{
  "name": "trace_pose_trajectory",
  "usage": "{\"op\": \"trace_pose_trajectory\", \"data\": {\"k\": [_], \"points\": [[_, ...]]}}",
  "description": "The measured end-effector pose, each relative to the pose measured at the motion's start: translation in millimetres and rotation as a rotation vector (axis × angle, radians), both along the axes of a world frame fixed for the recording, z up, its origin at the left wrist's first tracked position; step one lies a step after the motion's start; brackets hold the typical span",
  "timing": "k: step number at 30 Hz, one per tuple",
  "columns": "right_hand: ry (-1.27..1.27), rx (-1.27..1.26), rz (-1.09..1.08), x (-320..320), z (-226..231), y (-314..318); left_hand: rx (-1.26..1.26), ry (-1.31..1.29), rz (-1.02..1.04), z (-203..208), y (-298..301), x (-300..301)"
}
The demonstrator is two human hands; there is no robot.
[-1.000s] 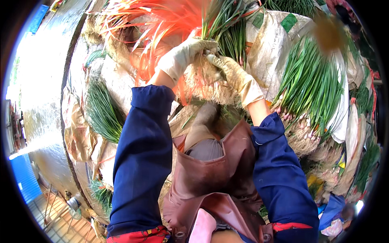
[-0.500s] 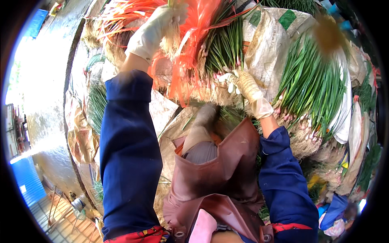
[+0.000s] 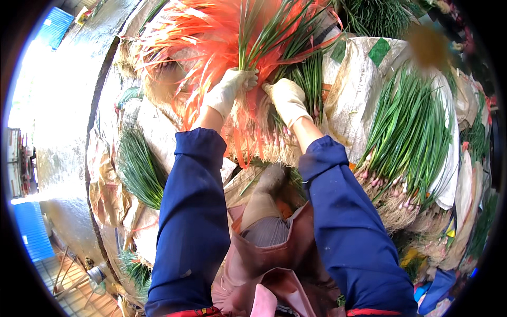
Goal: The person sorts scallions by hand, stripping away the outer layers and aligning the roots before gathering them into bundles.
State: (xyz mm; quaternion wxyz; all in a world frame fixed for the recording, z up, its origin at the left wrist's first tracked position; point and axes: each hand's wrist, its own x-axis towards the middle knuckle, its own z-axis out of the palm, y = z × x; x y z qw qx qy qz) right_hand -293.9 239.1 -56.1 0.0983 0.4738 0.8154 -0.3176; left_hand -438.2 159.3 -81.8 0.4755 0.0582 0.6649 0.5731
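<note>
My left hand, in a pale glove, is closed round a bunch of spring onions. The green leaves stand up beyond the fist and pale roots hang below it. Close by on the right, my gloved right hand has its fingers pinched together over the orange plastic strips. What lies between those fingertips is hidden. Under both hands, more spring onions lie with bulbs and roots toward me, partly covered by orange strips.
A large pile of spring onions lies at the right on white sacking. A white woven sack stands beside it. Another green bundle lies at the left. Below is a brown apron over my lap.
My left hand has come down and nearer with the bunch. My right hand has left the lying onions and moved up and left, beside the left hand. The view has shifted slightly.
</note>
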Motion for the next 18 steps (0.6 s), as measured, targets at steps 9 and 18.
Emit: {"op": "trace_pose_trajectory", "data": {"k": [9, 18], "points": [[1.110, -0.901, -0.604, 95, 40, 60, 0.042, -0.073, -0.086, 18, 14, 10], [1.146, -0.324, -0.028, 111, 171, 49, -0.213, 0.471, -0.338, 81, -58, -39]]}}
